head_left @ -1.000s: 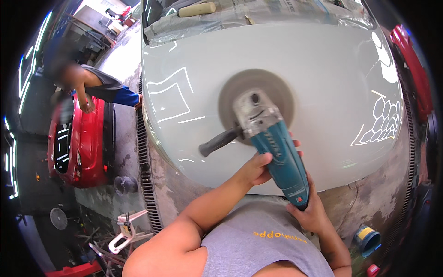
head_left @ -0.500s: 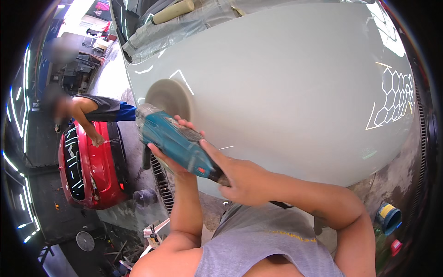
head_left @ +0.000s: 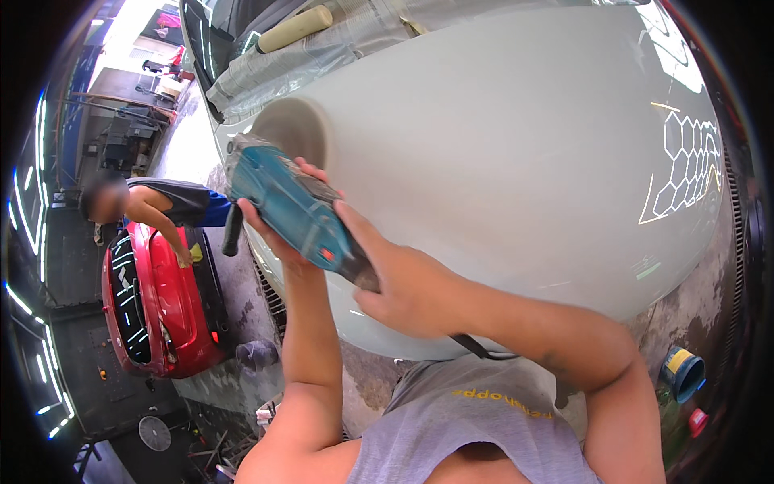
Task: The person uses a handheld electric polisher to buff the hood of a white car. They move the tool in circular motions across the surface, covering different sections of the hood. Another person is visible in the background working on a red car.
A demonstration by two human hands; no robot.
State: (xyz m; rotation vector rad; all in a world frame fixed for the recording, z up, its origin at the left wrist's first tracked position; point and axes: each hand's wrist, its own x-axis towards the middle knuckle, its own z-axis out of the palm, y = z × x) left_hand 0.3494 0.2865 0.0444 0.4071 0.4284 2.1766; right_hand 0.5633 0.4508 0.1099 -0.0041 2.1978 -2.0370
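Observation:
A teal power polisher (head_left: 290,198) lies tilted across the view, its round pad (head_left: 292,133) against the far left part of a pale grey car hood (head_left: 500,161). The pad is blurred, as in spinning. My left hand (head_left: 278,234) is wrapped round the front of the polisher's body from below, thumb on the near side and fingertips showing on the far side. At the rear end, my right hand (head_left: 407,282) grips the black handle. A black side handle (head_left: 232,230) sticks out near the head, with no hand on it. A black cord (head_left: 476,347) trails below my right wrist.
Plastic sheeting (head_left: 339,48) covers the windshield base, with a pale roller-shaped object (head_left: 296,29) on it. At left, another person (head_left: 153,202) bends by a red car (head_left: 165,298), holding a yellow-green cloth (head_left: 196,252). A blue bucket (head_left: 683,375) stands at lower right.
The polisher and both my hands have shifted up and left, toward the windshield side of the hood. The other person's arm has moved, and a yellow-green cloth now shows at their hand.

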